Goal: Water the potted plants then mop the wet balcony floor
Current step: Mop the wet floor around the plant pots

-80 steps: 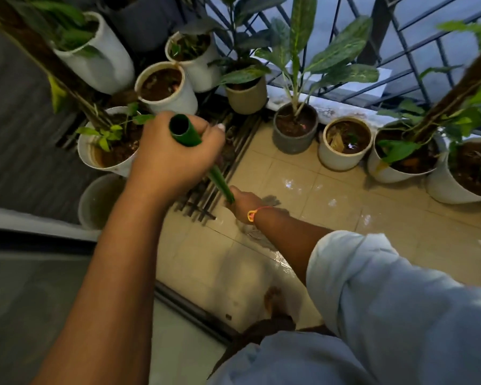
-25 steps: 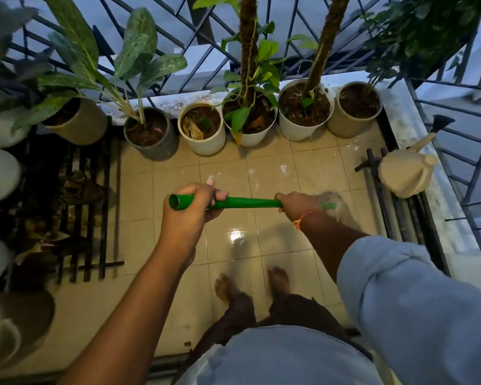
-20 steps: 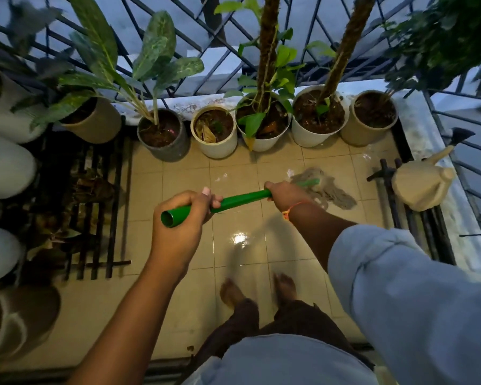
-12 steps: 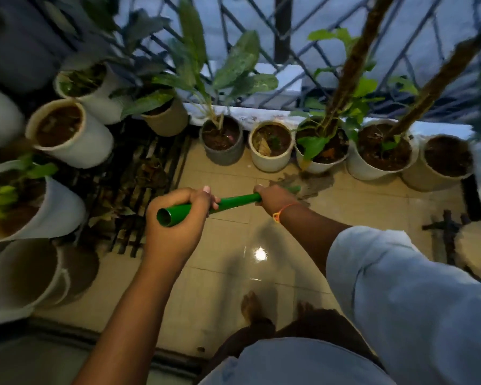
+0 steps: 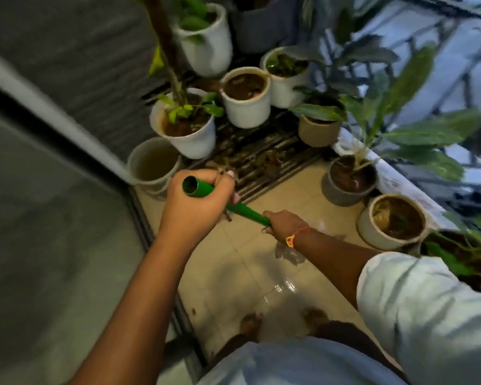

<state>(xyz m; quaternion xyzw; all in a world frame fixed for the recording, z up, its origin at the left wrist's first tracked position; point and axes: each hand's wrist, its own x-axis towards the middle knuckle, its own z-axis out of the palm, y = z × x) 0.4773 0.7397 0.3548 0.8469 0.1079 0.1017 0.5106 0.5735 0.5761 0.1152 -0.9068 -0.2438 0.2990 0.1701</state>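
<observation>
Fingers [image 5: 220,180] of left hand [image 5: 195,212] and right hand [image 5: 282,221] wrap the green mop handle [image 5: 245,212], slanting ten-to-four o'clock; right hand lower.

Pale blue sleeve [image 5: 428,301], orange-and-yellow thread band [image 5: 295,238] at the right wrist, dark trousers [image 5: 342,332], bare feet [image 5: 250,323].

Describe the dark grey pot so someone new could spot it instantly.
Find the dark floor grate, then follow the row of pots on the tiles to its right. The dark grey pot is the first there, holding a long-leaved plant. Its neighbours, the beige pot and the whitish pot, are pale; it alone is dark.
</observation>
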